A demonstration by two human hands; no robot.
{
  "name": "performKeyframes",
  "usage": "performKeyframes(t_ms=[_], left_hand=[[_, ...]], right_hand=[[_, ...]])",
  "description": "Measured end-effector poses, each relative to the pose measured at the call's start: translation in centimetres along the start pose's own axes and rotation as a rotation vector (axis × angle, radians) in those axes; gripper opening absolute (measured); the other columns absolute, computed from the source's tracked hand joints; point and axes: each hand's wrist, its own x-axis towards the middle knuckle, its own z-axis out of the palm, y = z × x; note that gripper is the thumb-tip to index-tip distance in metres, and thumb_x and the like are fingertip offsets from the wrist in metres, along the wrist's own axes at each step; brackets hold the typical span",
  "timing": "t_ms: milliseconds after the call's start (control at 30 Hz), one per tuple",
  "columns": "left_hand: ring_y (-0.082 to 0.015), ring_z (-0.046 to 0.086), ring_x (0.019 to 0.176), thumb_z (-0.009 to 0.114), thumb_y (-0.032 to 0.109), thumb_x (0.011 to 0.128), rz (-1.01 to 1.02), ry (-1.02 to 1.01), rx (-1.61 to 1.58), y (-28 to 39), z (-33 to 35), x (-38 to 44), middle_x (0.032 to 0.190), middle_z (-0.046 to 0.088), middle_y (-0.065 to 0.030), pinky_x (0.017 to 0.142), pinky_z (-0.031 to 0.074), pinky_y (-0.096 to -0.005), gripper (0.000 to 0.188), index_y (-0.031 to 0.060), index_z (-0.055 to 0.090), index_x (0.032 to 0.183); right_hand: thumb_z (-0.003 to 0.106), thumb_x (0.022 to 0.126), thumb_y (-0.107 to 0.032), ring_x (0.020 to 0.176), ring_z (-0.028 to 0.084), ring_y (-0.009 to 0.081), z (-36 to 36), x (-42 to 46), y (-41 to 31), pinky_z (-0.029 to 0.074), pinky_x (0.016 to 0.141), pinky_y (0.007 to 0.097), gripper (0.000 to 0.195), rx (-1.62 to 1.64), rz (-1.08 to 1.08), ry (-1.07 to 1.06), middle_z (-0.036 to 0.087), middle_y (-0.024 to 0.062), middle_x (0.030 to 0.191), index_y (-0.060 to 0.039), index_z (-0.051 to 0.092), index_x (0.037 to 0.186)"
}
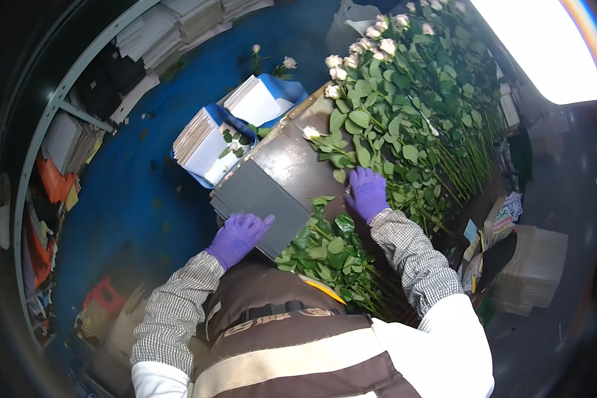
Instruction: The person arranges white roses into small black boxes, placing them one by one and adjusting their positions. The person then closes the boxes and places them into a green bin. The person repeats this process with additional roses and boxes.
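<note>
My left hand (240, 239), in a purple glove, rests at the near left edge of a flat dark grey board (263, 204) on the table, its thumb lying over the board. In a matching glove, my right hand (367, 191) is at the near edge of a large heap of pale pink roses (403, 114) with long leafy stems; its fingers are curled, and whether they grip a stem cannot be told. One pale rose (311, 133) lies apart at the heap's left. Close to my body, between my arms, is a smaller bunch of leafy green stems (333, 248).
Two blue bins (209, 184) holding stacked white cardboard sheets (194, 139) stand along the table's far left edge. Metal shelving (54, 99) with paper stacks curves along the left. Cardboard sheets (532, 268) stand at the right. A bright lamp (542, 45) hangs upper right.
</note>
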Motion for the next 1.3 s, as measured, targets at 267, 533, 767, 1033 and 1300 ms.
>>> performKeyframes(t_ms=[267, 533, 767, 1033, 1300], left_hand=[[-0.0148, 0.05, 0.091, 0.058, 0.014, 0.088, -0.057, 0.109, 0.108, 0.3, 0.5, 0.1, 0.1, 0.047, -0.0005, 0.078, 0.045, -0.0321, 0.06, 0.0143, 0.047, 0.147], [-0.015, 0.049, 0.091, 0.059, 0.016, 0.089, -0.064, 0.138, 0.133, 0.5, 1.2, 0.1, 0.1, 0.046, -0.0008, 0.078, 0.046, -0.0332, 0.062, 0.0163, 0.045, 0.149], [-0.0188, 0.051, 0.103, 0.057, 0.016, 0.089, -0.072, 0.152, 0.011, 0.8, 2.3, 0.0, 0.106, 0.05, -0.0038, 0.092, 0.047, -0.0409, 0.056, 0.0141, 0.048, 0.144], [-0.0331, 0.041, 0.139, 0.059, 0.017, 0.086, -0.093, 0.19, -0.231, -0.3, 2.7, -0.1, 0.146, 0.047, -0.0128, 0.114, 0.029, -0.0665, 0.052, 0.0129, 0.051, 0.137], [-0.033, 0.041, 0.138, 0.059, 0.025, 0.084, -0.131, 0.244, -0.131, 0.2, 3.7, -0.4, 0.143, 0.049, -0.0101, 0.115, 0.031, -0.0638, 0.056, 0.0097, 0.051, 0.137]], right_hand=[[0.069, 0.079, -0.065, 0.125, 0.052, 0.0378, -1.7, 4.3, -4.5, 0.042, 0.106, 0.0448, 0.091, 0.486, 0.153, -0.234, 0.055, 0.0228, 0.132, 0.0043, 0.051, 0.135], [0.074, 0.076, -0.054, 0.102, 0.063, 0.0397, -1.9, 5.1, 0.7, 0.05, 0.093, 0.0469, 0.06, 0.523, 0.19, -0.208, 0.063, 0.0258, 0.108, -0.0034, 0.063, 0.107], [0.082, 0.067, -0.056, 0.109, 0.061, 0.0332, -1.4, 5.6, -5.3, 0.048, 0.093, 0.046, 0.084, 0.088, 0.015, -0.388, 0.06, 0.0149, 0.117, -0.006, 0.051, 0.126], [0.083, 0.065, -0.063, 0.121, 0.059, 0.0352, -2.4, 7.2, -7.0, 0.049, 0.098, 0.0463, 0.098, 0.152, 0.202, -0.586, 0.056, 0.0216, 0.131, -0.0011, 0.045, 0.131], [0.067, 0.082, -0.028, 0.076, 0.065, 0.0192, -10.7, 13.9, -10.1, 0.054, 0.069, 0.0351, 0.039, 1.148, 0.33, -0.745, 0.066, 0.0129, 0.084, 0.0027, 0.058, 0.105]])
